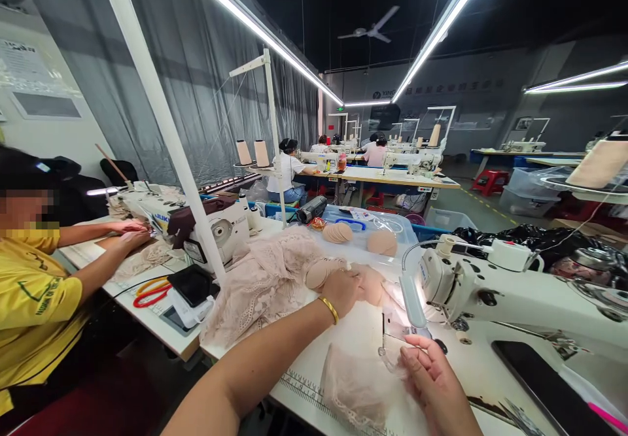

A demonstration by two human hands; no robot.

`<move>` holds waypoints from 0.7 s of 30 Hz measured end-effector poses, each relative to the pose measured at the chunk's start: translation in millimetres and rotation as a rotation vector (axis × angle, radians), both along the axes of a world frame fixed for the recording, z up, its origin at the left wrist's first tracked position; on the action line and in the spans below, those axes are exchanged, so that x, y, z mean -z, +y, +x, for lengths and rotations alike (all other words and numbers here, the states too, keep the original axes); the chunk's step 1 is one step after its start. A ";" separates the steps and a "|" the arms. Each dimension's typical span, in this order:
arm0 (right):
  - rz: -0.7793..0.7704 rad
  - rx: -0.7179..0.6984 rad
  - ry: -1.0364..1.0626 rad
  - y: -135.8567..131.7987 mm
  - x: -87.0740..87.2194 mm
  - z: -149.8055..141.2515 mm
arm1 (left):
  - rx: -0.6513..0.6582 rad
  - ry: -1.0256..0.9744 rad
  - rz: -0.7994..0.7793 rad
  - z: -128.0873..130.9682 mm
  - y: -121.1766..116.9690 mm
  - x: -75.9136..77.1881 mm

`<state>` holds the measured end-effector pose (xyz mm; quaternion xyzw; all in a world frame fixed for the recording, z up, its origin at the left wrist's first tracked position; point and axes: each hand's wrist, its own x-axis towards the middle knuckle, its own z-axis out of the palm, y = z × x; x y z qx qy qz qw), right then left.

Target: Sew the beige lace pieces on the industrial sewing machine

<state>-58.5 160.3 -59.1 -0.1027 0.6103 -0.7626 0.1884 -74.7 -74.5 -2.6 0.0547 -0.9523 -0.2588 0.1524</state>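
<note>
My left hand (344,290), with a gold bangle at the wrist, reaches across the sewing table. Its fingers are closed at the edge of a beige fabric pad (373,287); the fingertips are partly hidden. Beside it lies a stack of round beige pads (318,274). Near the needle area of the white sewing machine (471,292), my right hand (429,374) pinches a thin, sheer strip (391,359) between thumb and fingers. Sheer lace fabric (356,387) lies on the table in front of it. A lit lamp (413,300) hangs over the machine bed.
Heaped beige lace (265,279) covers the table's left side. A clear plastic bin lid (343,246) carries more pads. At right lie a black phone (540,387) and metal snips (523,416). A white pole (161,109) rises at left, near a co-worker in a yellow shirt (39,299).
</note>
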 end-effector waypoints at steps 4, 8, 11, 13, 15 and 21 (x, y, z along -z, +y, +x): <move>-0.054 0.008 -0.050 1.4 -4.5 0.3 | -0.035 0.167 0.118 13.8 -1.2 -4.5; -0.108 0.002 -0.108 4.2 -11.5 1.7 | -0.094 0.237 0.367 52.6 10.3 -16.9; -0.139 0.000 -0.130 9.2 -14.9 2.6 | -0.040 0.182 0.669 85.7 30.5 -26.4; -0.158 -0.008 -0.132 12.8 -16.3 3.8 | -0.016 0.127 0.941 103.9 46.2 -29.5; -0.170 -0.023 -0.128 15.7 -17.5 6.3 | -0.012 0.081 1.138 116.9 60.4 -27.3; -0.090 -0.040 0.040 20.2 -23.1 19.7 | 0.048 -0.026 1.093 136.1 65.6 -15.1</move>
